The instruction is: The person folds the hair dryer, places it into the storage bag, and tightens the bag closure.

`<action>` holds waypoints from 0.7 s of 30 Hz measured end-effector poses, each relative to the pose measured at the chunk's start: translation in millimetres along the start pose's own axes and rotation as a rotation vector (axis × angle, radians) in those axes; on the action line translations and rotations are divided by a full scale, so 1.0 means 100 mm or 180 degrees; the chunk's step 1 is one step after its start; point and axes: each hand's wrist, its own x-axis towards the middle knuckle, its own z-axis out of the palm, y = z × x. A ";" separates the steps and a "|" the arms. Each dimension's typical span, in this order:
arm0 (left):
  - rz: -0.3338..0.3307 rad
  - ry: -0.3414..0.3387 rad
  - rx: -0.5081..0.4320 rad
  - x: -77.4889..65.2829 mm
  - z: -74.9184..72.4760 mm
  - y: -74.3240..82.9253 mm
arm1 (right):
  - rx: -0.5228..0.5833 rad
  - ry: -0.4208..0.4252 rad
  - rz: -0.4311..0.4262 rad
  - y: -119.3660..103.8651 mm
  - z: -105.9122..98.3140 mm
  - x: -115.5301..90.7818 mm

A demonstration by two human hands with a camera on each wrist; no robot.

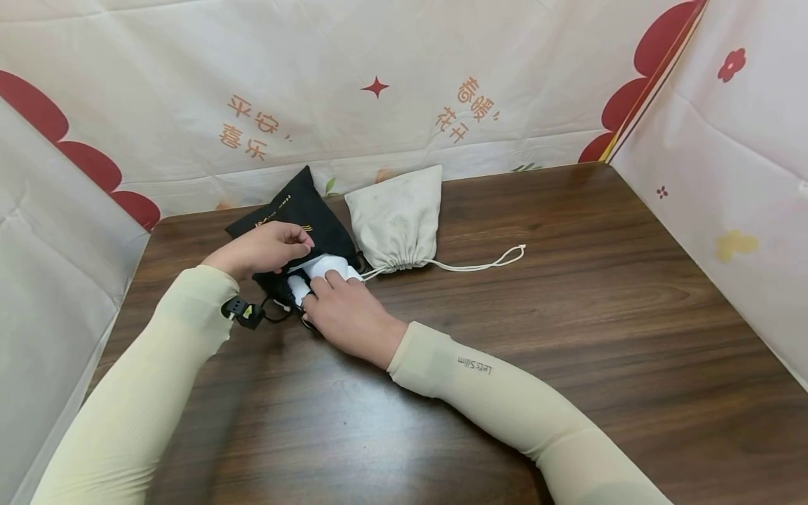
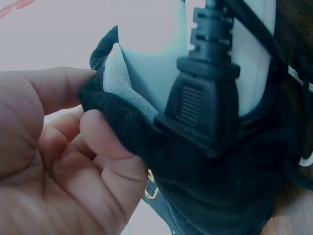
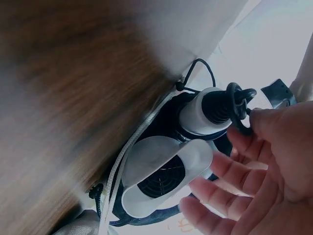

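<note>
A white hair dryer [image 1: 327, 266] lies partly inside a black drawstring bag [image 1: 301, 214], its handle and nozzle at the bag's mouth. The nozzle [image 3: 198, 154], with a dark grille inside, shows in the right wrist view. My left hand [image 1: 268, 247] pinches the rim of the bag between thumb and fingers, its pale lining showing. My right hand [image 1: 350, 312] holds the hair dryer at the handle end, thumb and forefinger at the black cord [image 3: 234, 105]. In the left wrist view a black plug [image 2: 201, 110] stands at the bag's opening against the white body.
Right beside the black bag lies a pale cloth drawstring bag [image 1: 400, 217], its white cord [image 1: 480, 267] trailing to the right. Both are near the back edge of the brown wooden table [image 1: 568, 280]. A printed white cloth [image 1: 372, 42] hangs behind it.
</note>
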 end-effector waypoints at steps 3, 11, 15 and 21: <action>-0.0004 -0.0004 0.0033 0.00 0.00 0.00 | -0.0075 0.0032 0.0111 -0.01 0.03 0.02; 0.0018 0.0021 0.0077 0.00 -0.02 -0.01 | -0.0078 -0.0053 0.0319 0.00 0.04 0.05; 0.0021 0.0033 0.0074 -0.01 -0.06 -0.03 | -0.0016 -0.0066 0.0314 0.03 0.04 0.04; -0.0015 0.0112 0.0131 -0.05 -0.09 -0.06 | 0.0040 -0.0115 0.0300 0.07 0.03 0.03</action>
